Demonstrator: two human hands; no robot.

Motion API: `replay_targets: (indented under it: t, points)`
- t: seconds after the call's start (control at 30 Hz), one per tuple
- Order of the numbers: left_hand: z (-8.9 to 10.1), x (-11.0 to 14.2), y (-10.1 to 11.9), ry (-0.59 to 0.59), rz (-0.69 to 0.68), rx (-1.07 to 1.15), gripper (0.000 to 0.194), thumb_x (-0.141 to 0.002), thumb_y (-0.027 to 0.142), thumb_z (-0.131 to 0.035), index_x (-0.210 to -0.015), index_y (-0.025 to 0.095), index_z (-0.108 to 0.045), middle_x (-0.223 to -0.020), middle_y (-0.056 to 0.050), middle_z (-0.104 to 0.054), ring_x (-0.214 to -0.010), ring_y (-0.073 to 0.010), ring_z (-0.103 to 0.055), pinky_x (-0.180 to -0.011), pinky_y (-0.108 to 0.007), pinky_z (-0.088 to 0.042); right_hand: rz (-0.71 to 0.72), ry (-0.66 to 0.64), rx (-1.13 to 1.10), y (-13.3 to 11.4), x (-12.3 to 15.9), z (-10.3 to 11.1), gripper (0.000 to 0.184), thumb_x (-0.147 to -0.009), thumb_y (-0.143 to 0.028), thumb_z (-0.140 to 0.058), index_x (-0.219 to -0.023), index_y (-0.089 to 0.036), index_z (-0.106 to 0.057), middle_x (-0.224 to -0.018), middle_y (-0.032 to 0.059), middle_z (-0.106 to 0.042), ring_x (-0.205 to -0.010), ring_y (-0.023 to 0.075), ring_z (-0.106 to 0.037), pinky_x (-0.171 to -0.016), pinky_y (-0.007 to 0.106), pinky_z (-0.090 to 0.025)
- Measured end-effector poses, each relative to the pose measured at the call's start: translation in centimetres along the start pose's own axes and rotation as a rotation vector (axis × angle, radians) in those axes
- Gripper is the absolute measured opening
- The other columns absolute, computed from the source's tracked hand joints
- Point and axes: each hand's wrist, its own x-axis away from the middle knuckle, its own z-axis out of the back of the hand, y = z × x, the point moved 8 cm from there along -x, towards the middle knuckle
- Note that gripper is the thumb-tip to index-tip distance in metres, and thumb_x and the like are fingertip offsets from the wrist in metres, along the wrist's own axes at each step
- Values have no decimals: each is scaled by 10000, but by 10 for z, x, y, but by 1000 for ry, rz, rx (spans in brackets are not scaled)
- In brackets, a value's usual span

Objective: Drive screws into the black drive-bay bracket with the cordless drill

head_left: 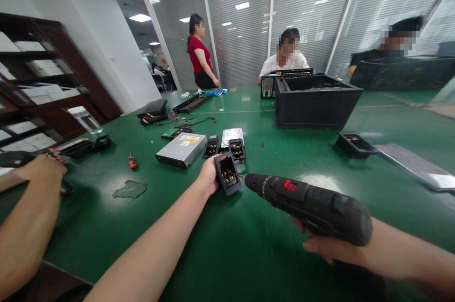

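Note:
My left hand (209, 175) grips a small black socket block (228, 175) with brass contacts, propped on its edge on the green table (220, 245). My right hand (320, 240) is wrapped round the handle of a black power drill (313, 202) with a red switch. The drill's bit touches the block's right side. Two more black socket blocks (224, 148) lie just behind it.
A silver optical drive (181, 149), a hard disk (232, 135) and an orange screwdriver (131, 161) lie beyond. An open black computer case (314, 102) stands at the back. A co-worker's arm (24, 216) rests at left. Other people sit and stand at the far side.

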Motion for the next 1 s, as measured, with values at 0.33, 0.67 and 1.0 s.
replay_targets:
  t: [0.33, 0.67, 1.0]
  points:
    - [1, -1, 1, -1, -5, -4, 184, -673, 318, -553, -735, 156, -616, -627, -80, -649, -549, -241, -617, -565, -406, -506, 46, 9, -14, 1, -1, 1, 288, -784, -355, -625, -1014, -194, -562, -770, 21, -639, -603, 163, -591, -572, 291, -515]
    - [1, -2, 1, -8, -12, -2, 162, -670, 312, -562, -718, 163, -607, -608, -68, -636, -534, -232, -606, -570, -410, -509, 45, 12, -17, -3, 1, 3, 294, -808, -341, -612, -1046, -177, -557, -795, 33, -643, -602, 160, -597, -583, 297, -526]
    - [-1, -1, 0, -7, 0, 0, 169, -674, 306, -545, -715, 155, -609, -614, -80, -643, -539, -239, -614, -548, -398, -504, 56, 2, 5, -1, 2, 1, 261, -813, -348, -606, -1008, -176, -575, -742, 23, -637, -605, 160, -590, -567, 281, -509]
